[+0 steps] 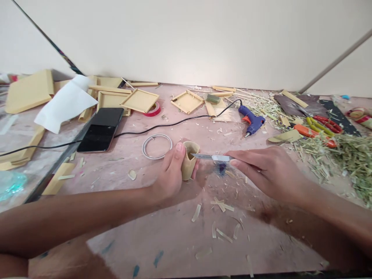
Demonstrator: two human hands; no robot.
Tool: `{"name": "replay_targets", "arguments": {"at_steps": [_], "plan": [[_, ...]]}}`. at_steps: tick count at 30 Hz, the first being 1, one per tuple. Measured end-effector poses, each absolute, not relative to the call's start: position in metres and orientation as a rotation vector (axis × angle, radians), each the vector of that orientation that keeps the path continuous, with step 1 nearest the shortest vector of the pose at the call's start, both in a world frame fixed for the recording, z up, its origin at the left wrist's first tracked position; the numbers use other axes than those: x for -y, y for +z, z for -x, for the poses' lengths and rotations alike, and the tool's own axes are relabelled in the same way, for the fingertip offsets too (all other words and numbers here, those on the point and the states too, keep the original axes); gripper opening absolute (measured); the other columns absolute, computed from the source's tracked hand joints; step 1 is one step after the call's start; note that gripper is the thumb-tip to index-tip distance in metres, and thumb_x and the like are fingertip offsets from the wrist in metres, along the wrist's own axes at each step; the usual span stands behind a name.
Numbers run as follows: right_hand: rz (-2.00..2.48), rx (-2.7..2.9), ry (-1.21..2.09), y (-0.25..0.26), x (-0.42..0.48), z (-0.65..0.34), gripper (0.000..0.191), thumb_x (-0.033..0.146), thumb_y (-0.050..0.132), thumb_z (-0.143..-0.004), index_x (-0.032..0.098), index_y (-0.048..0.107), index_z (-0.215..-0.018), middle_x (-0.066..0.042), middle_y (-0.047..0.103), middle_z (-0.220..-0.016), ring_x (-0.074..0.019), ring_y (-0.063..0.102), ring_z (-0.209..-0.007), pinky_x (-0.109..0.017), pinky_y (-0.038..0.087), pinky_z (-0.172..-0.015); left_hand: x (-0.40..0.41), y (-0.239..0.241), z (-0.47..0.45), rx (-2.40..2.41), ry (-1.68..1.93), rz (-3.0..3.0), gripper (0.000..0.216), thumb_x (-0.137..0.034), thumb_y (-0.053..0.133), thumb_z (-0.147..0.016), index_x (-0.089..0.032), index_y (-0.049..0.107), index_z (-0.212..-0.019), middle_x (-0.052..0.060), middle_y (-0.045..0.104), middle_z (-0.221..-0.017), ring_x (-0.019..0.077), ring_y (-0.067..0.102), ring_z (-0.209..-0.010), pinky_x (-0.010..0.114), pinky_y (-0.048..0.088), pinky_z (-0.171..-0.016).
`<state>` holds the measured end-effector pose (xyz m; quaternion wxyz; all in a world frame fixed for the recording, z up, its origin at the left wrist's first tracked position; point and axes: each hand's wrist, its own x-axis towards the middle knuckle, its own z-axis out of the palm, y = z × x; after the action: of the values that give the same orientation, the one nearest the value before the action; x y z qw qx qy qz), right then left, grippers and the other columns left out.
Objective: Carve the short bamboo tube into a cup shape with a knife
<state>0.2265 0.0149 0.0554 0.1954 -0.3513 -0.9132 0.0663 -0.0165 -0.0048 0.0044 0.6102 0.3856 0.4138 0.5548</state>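
My left hand (170, 174) is wrapped round a short hollow bamboo piece (189, 158), holding it upright on the pinkish table (174, 232), thumb against its rim. My right hand (269, 170) pinches a thin knife (210, 157), whose blade points left and touches the rim of the bamboo piece. Bamboo shavings lie scattered on the table around both hands.
A tape ring (157, 146) and a black phone (101, 129) lie left of the hands, with a black cable running to a blue glue gun (252, 120). Small bamboo trays (187, 101) sit at the back. Scissors (322, 126) and straw-like trimmings (343, 155) fill the right side.
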Motion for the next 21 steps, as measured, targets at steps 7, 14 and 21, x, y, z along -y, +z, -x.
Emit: {"name": "replay_targets", "arguments": {"at_steps": [7, 14, 21], "plan": [[1.157, 2.475, -0.080, 0.050, -0.035, -0.239, 0.030, 0.033, 0.057, -0.113, 0.022, 0.086, -0.112, -0.005, 0.087, -0.086, -0.0227, 0.078, -0.065, -0.032, 0.045, -0.056, 0.006, -0.008, 0.026, -0.952, 1.247, -1.188, 0.065, -0.066, 0.038, -0.111, -0.019, 0.057, -0.070, 0.002, 0.054, -0.058, 0.0137, 0.047, -0.052, 0.032, 0.039, -0.055], [1.132, 2.295, 0.029, 0.061, -0.045, -0.246, 0.028, 0.034, 0.059, -0.112, 0.020, 0.083, -0.114, -0.003, 0.077, -0.071, -0.0177, 0.066, -0.054, -0.032, 0.042, -0.054, 0.003, -0.012, 0.030, -0.787, 1.245, -1.132, 0.040, -0.055, 0.054, -0.106, -0.020, 0.059, -0.089, 0.000, 0.060, -0.074, 0.0128, 0.053, -0.057, 0.031, 0.043, -0.058], [0.732, 2.516, 0.075, 0.060, -0.036, -0.240, 0.021, 0.027, 0.055, -0.114, 0.016, 0.073, -0.112, -0.007, 0.083, -0.091, -0.0193, 0.077, -0.075, -0.031, 0.050, -0.068, 0.002, -0.009, 0.042, -0.729, 0.861, -1.108, 0.026, -0.031, 0.078, -0.084, -0.020, 0.059, -0.098, -0.003, 0.062, -0.079, 0.0098, 0.055, -0.052, 0.020, 0.030, -0.039]]}}
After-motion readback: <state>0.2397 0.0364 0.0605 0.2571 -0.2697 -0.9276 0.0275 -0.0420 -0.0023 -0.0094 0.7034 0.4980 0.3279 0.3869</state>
